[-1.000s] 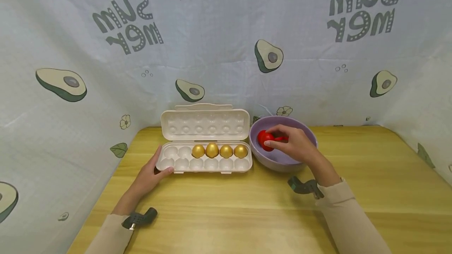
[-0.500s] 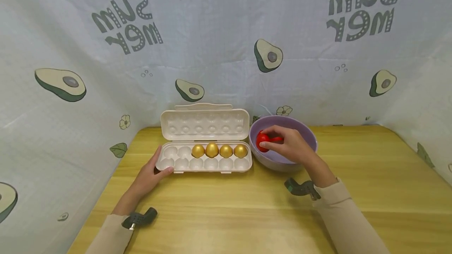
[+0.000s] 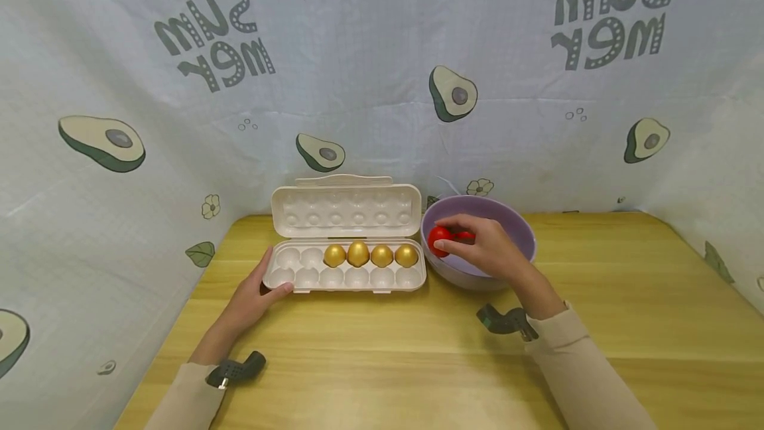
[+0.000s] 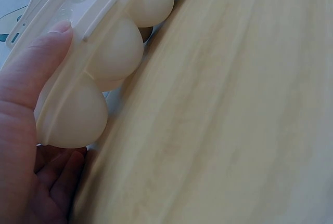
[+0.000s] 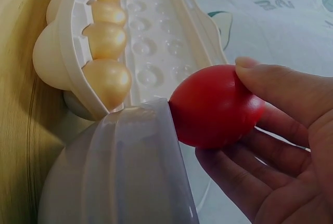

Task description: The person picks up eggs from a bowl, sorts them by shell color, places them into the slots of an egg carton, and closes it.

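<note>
My right hand point(image 3: 486, 244) pinches a red egg point(image 3: 440, 241) between thumb and fingertips, over the left side of the purple bowl point(image 3: 519, 231). Seen from the right wrist, the red egg point(image 5: 216, 107) is right by the bowl's rim point(image 5: 169, 146). A bit of red also shows between the fingers in the head view; I cannot tell what it belongs to. My left hand point(image 3: 251, 297) grips the left end of a cream plastic egg box point(image 3: 357, 279), thumb point(image 4: 39, 68) on its edge and fingers lower down. Several gold eggs point(image 3: 358, 255) sit in the back row, towards the right.
The egg box's lid point(image 3: 346, 211) stands open at the back, near a printed cloth point(image 3: 382, 85) that hangs behind the wooden table point(image 3: 370, 363). The bowl stands close against the box's right end. Dark wrist cameras point(image 3: 235, 369) stick out from both forearms.
My right hand has moved a little to the left with the red egg, from over the bowl towards its left rim. The left hand and the egg box have stayed put.
</note>
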### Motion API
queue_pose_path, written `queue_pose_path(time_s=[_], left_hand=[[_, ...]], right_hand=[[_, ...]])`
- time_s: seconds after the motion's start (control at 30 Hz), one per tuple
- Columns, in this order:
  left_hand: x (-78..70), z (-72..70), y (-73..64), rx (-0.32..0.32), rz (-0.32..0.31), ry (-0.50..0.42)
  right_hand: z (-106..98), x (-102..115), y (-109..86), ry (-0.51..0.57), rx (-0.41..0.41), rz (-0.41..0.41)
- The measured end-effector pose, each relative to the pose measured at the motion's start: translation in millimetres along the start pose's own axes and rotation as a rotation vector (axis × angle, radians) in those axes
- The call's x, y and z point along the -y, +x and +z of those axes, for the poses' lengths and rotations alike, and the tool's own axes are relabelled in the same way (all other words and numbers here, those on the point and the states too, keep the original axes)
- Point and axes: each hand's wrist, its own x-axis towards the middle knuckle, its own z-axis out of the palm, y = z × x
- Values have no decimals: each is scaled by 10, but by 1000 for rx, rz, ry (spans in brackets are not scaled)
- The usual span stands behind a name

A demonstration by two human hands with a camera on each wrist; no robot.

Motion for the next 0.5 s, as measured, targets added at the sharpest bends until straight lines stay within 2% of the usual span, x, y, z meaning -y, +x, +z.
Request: queue_pose_path(time_s=[0.5], left_hand=[[-15, -14, 7, -2, -5, -7]], right_hand=[[69, 55, 12, 92, -15, -20]])
